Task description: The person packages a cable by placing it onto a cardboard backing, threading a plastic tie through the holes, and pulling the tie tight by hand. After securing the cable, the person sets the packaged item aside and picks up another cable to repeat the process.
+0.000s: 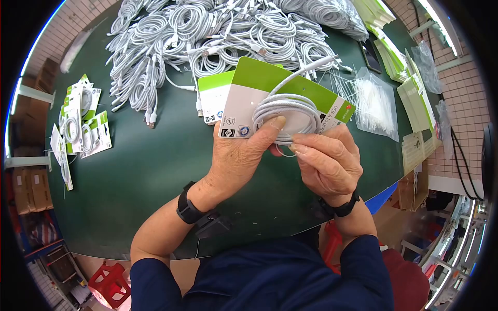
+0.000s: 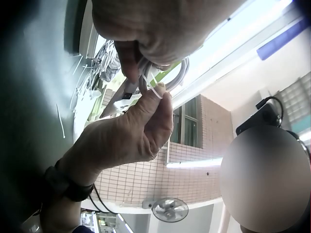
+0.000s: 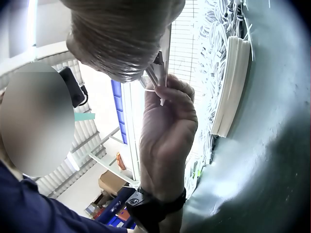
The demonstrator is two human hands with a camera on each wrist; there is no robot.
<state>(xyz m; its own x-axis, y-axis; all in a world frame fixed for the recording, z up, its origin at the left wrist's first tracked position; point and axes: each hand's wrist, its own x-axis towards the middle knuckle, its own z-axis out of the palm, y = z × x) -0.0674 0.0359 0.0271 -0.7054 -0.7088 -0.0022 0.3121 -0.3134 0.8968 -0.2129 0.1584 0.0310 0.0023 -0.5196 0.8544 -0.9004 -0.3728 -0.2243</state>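
Note:
My left hand (image 1: 236,155) grips a green-and-white packaging card (image 1: 254,78) printed "USB A TO USB", with its thumb pressing a coiled pale grey cable (image 1: 285,102) against the front. One cable end sticks out past the card's upper edge. At the coil's lower side, my right hand (image 1: 332,163) pinches a thin white plastic tie (image 1: 285,154) between thumb and forefinger. In the left wrist view the tie (image 2: 154,91) loops out from the coil into the right fingertips. The left fingers behind the card are hidden in the head view.
A large heap of coiled cables (image 1: 207,36) covers the table's far side. More cards (image 1: 215,96) lie just behind my hands. Carded cables (image 1: 78,124) are piled at left. At right are a bag of white ties (image 1: 376,106), card stacks (image 1: 417,96) and a dark phone (image 1: 370,54).

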